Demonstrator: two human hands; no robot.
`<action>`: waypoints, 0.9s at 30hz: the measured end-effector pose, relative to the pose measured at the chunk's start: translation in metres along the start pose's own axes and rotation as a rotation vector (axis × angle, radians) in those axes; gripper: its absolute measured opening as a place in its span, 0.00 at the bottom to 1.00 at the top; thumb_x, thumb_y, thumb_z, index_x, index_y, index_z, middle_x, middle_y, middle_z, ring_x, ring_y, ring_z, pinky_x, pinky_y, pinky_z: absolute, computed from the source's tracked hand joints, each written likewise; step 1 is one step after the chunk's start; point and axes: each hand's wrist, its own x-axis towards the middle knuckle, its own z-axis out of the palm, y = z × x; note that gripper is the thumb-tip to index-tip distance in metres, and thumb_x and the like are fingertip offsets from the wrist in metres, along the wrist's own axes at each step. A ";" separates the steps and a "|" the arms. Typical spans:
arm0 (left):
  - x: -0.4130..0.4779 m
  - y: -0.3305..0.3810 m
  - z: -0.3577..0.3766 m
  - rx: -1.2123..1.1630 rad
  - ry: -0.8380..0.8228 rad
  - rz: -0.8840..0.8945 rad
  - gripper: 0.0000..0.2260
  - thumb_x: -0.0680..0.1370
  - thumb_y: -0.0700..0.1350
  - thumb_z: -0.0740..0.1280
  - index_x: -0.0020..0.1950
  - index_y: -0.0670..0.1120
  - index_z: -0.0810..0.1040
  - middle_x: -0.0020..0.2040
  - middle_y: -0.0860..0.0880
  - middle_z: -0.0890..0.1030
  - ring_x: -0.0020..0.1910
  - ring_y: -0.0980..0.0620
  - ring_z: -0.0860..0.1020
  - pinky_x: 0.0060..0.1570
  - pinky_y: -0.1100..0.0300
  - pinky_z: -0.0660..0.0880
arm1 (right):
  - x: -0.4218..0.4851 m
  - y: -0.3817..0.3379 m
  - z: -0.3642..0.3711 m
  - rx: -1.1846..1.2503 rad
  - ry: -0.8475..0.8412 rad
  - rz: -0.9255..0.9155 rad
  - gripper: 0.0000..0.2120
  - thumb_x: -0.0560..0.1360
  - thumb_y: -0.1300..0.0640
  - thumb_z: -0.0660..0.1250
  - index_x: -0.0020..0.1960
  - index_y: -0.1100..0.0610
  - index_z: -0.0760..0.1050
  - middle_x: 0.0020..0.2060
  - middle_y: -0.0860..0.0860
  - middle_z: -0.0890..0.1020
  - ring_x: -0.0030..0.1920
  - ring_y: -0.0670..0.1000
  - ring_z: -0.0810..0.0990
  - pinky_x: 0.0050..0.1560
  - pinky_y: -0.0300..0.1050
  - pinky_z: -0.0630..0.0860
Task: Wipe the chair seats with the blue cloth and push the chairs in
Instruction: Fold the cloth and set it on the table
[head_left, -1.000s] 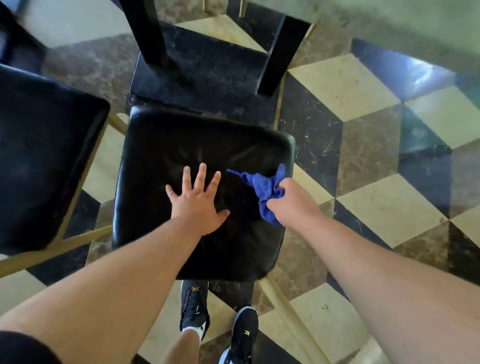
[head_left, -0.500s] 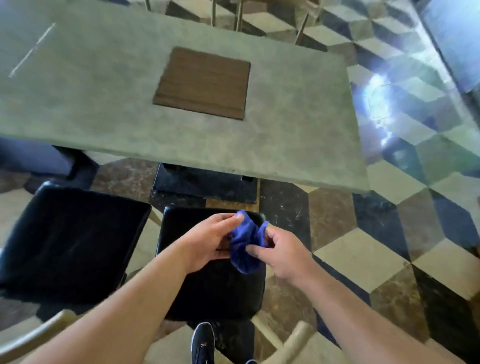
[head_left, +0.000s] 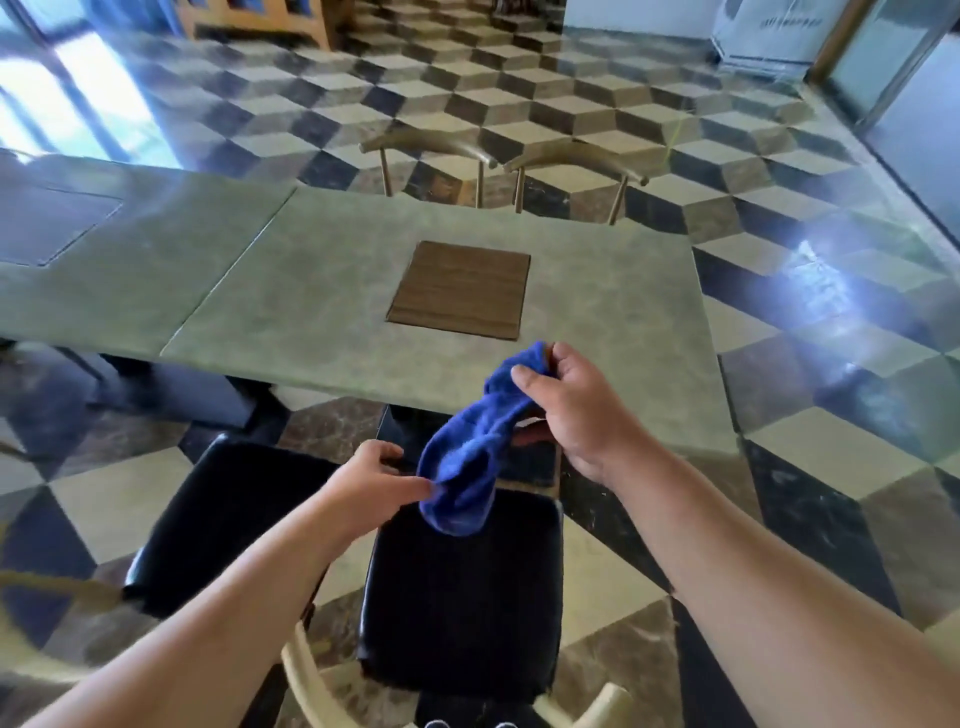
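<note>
The blue cloth (head_left: 470, 447) hangs in the air above the black chair seat (head_left: 462, 603) directly below me. My right hand (head_left: 571, 410) pinches the cloth's upper end at the table's near edge. My left hand (head_left: 371, 480) pinches its lower end, just above the seat's far left corner. A second black chair seat (head_left: 223, 519) stands to the left, beside the first. Both seats sit pulled out from the grey-green table (head_left: 322, 306).
A brown wooden inlay (head_left: 460, 288) sits in the tabletop. Two chair backs (head_left: 574, 158) stand at the table's far side. The table's dark base (head_left: 171, 395) is under its left part. Cube-patterned tile floor (head_left: 805, 467) surrounds everything; my shoes show at the bottom edge.
My left hand left the seat and took the cloth's lower end. Both hands lifted the cloth off the seat and stretched it out. My view tilted up to the table.
</note>
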 end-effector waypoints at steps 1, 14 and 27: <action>-0.003 0.005 -0.003 0.017 0.045 0.039 0.34 0.67 0.54 0.83 0.69 0.53 0.73 0.61 0.50 0.80 0.56 0.52 0.81 0.48 0.58 0.75 | 0.001 -0.006 0.011 -0.065 -0.055 -0.027 0.01 0.83 0.64 0.65 0.53 0.63 0.73 0.42 0.57 0.85 0.42 0.57 0.85 0.39 0.56 0.83; 0.024 0.018 -0.090 0.149 -0.102 0.401 0.10 0.72 0.49 0.80 0.50 0.55 0.83 0.38 0.56 0.86 0.34 0.58 0.83 0.36 0.61 0.76 | 0.026 -0.021 0.105 -0.678 -0.122 -0.335 0.11 0.80 0.62 0.67 0.43 0.52 0.68 0.33 0.42 0.70 0.32 0.42 0.66 0.37 0.37 0.67; 0.086 0.013 -0.225 0.111 -0.137 0.601 0.08 0.83 0.46 0.67 0.48 0.59 0.78 0.40 0.50 0.84 0.39 0.49 0.79 0.47 0.47 0.77 | 0.060 0.030 0.206 -0.369 0.343 -0.175 0.09 0.78 0.45 0.60 0.53 0.45 0.77 0.47 0.47 0.85 0.49 0.52 0.83 0.53 0.56 0.81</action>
